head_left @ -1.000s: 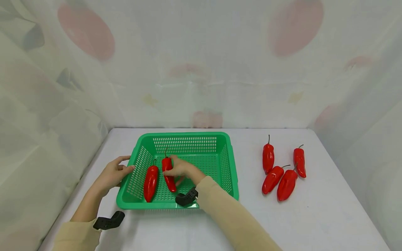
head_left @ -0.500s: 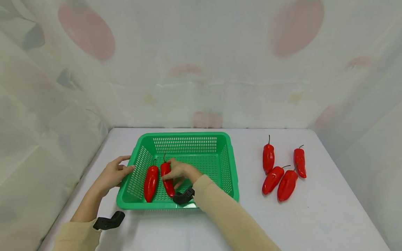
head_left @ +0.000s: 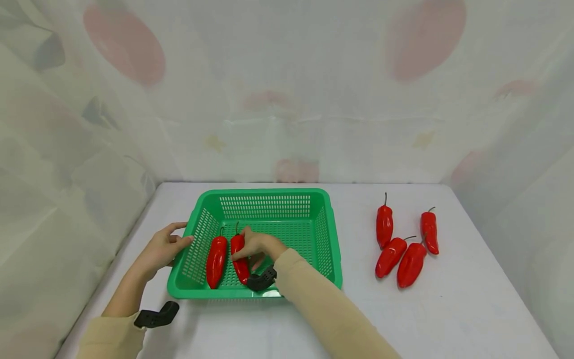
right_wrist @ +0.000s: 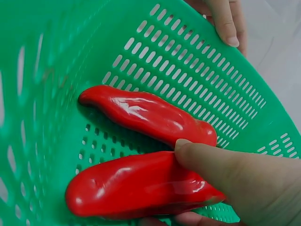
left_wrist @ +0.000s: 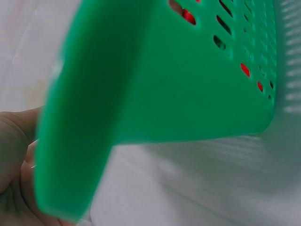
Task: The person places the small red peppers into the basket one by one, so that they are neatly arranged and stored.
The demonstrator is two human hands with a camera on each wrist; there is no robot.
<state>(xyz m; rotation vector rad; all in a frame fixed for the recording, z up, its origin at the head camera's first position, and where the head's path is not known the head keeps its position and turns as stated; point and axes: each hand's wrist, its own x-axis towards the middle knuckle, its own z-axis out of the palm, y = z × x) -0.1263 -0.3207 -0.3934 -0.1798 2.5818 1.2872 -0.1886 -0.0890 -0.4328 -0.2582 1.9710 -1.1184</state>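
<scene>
My right hand point(head_left: 259, 247) is inside the green plastic basket point(head_left: 269, 192), gripping a red chili pepper point(head_left: 242, 269) with its stem pointing to the far side. In the right wrist view the thumb lies along the upper side of this pepper point(right_wrist: 127, 186), and fingertips show beneath it. A second red chili pepper point(head_left: 216, 262) lies to its left on the basket floor, roughly parallel. My left hand point(head_left: 159, 249) holds the basket's left rim, thumb on top; its other fingers are partly hidden. The left wrist view is mostly filled by the basket's corner point(left_wrist: 178, 94).
On the white table point(head_left: 457, 309), right of the basket, several more red chili peppers lie loosely grouped, one of them upright at the back point(head_left: 384, 227). White patterned sheeting point(head_left: 287, 99) encloses the table at the back and sides.
My right hand has brought its chili pepper slightly nearer and lower in the basket, beside the other one. The left hand keeps its place on the rim.
</scene>
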